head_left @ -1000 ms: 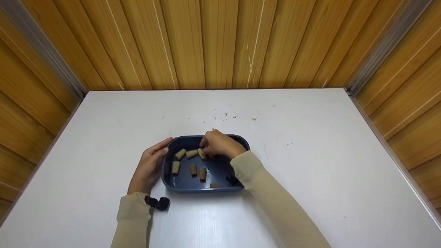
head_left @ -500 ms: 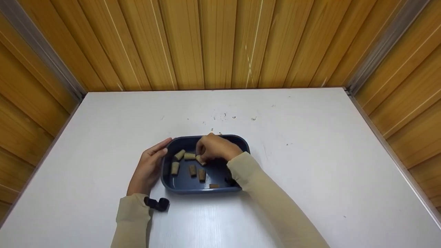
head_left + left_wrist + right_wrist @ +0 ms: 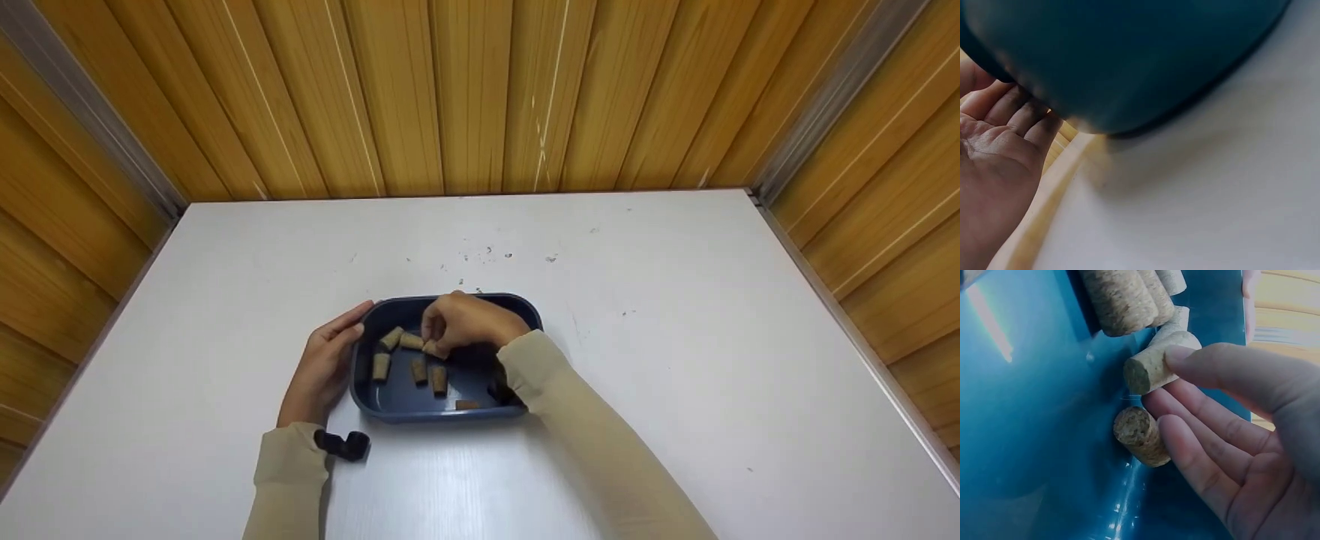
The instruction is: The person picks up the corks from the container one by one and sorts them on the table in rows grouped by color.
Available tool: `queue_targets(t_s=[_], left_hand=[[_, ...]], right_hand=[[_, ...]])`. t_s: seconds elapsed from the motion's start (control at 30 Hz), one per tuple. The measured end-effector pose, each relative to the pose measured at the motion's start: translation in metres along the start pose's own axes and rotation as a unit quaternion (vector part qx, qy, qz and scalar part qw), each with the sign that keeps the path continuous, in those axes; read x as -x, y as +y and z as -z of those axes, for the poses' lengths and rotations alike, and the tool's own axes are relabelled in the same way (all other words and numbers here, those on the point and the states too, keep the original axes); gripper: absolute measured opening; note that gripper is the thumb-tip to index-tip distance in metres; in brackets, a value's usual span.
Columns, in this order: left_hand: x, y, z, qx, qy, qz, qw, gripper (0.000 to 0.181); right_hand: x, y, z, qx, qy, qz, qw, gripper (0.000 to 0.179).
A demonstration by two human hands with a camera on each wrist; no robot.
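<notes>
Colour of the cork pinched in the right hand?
Light tan, faintly mottled; the cork in the right hand shows best in the right wrist view.

In the head view, the right fingers (image 3: 428,321) partly hide one cork (image 3: 434,350).

Your left hand (image 3: 996,163) shows palm-side at the left edge, its fingers (image 3: 1008,107) reaching up to the dark teal container (image 3: 1129,50) that fills most of the top. Blur makes it hard to say exactly where they touch. Below, the white surface (image 3: 1224,208) lies beside a yellowish strip (image 3: 1030,242).
</notes>
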State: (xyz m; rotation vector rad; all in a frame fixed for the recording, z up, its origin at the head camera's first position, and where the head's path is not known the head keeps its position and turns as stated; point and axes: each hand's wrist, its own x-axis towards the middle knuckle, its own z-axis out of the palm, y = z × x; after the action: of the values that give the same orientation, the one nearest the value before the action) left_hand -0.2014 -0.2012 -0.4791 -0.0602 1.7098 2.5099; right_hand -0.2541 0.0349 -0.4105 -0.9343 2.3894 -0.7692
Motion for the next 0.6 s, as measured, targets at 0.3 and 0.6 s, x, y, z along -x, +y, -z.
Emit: queue_targets(t_s=[0.3,0.6], left_hand=[[-0.001,-0.002,0.001,0.014,-0.006,-0.013,0.9998,0.046],[0.002,-0.001,0.004,0.017,-0.044,-0.034,0.9983,0.049]], right_hand=[[0.002,0.005,0.005,-0.027,0.020,0.019,0.9993,0.017],[0.006,0.008,0.016,-0.049,0.027,0.048,0.9973,0.019]])
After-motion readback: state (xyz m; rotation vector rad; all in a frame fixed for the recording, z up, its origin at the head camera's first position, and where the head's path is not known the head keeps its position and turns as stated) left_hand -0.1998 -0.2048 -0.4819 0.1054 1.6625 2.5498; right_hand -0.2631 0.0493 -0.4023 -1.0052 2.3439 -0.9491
